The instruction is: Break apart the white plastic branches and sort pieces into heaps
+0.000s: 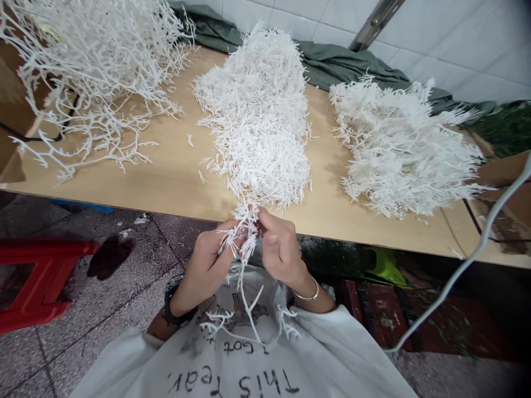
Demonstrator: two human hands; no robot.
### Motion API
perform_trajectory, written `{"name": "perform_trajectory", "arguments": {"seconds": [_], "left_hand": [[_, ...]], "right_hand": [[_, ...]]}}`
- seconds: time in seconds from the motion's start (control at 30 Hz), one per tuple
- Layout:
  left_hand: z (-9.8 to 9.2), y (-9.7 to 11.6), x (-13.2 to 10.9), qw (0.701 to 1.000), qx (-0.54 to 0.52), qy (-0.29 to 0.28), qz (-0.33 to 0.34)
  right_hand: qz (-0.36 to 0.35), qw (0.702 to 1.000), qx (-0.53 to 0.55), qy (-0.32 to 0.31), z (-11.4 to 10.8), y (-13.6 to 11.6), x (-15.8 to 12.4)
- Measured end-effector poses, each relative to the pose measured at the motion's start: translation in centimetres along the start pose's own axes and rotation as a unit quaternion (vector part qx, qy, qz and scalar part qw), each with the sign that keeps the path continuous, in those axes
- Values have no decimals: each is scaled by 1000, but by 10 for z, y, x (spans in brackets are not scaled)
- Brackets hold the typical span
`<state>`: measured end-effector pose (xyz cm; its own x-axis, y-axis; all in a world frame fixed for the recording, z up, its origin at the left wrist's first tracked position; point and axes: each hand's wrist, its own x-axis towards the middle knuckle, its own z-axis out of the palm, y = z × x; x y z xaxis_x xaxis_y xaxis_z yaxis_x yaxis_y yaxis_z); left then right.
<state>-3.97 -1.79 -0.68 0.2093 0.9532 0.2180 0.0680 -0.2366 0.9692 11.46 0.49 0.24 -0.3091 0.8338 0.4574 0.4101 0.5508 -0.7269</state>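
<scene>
A white branched plastic stem (244,293) hangs down in front of the shirt, its bushy top between both hands. My left hand (211,260) is closed on it from the left, thumb and fingers pinched together. From the right, my right hand (282,243) pinches the tufted tip; its fingertips are partly hidden by the white sprigs. Just beyond the hands lies a large heap of small white sprigs (265,116). Bare branched white stems (103,72) are piled at the left, and fuller tufted branches (406,143) lie at the right.
The wooden table (166,188) spans the view, with green cloth (344,66) along its back by the tiled wall. A red stool (41,282) stands on the floor at left. A pale cable (460,265) curves past the right side, near cardboard boxes.
</scene>
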Motion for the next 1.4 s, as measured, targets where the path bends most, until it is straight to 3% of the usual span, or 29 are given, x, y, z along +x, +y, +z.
{"name": "perform_trajectory", "arguments": {"seconds": [0.17, 0.27, 0.37, 0.57, 0.67, 0.77, 0.87, 0.97, 1.07, 1.23, 1.33, 1.4], "left_hand": [[-5, -9, 1, 995, 52, -22, 81], [-6, -11, 1, 995, 73, -16, 74], [-4, -9, 1, 996, 77, -2, 41], [-2, -4, -2, 997, 67, 33, -9], [-3, -3, -2, 996, 73, 42, -19], [-2, -5, -2, 997, 62, 31, -30], [-1, -8, -1, 999, 25, 31, -29], [-1, -11, 0, 999, -3, 37, -31], [-3, -11, 0, 999, 4, 27, -29], [-8, -4, -3, 998, 64, 22, -16], [-9, -1, -3, 998, 11, -57, -36], [-8, -1, -5, 994, -29, -96, -36]], "right_hand": [[65, 995, 31, -70, -2, 2, -1], [92, 992, 30, -85, 0, 1, -2], [72, 993, 46, -87, 6, 3, -5], [55, 997, -46, -8, 11, 13, -10], [44, 999, -16, -12, 11, 14, -14], [-7, 1000, 28, 10, 13, 14, -17], [-50, 998, -16, 29, 17, 12, -16], [-6, 999, -45, 8, 18, 11, -14], [40, 997, 44, -42, 14, 11, -13], [119, 970, 203, -59, 6, 10, -13], [186, 917, 335, -106, -1, 8, -13], [182, 908, 366, -95, -14, 9, -11]]}}
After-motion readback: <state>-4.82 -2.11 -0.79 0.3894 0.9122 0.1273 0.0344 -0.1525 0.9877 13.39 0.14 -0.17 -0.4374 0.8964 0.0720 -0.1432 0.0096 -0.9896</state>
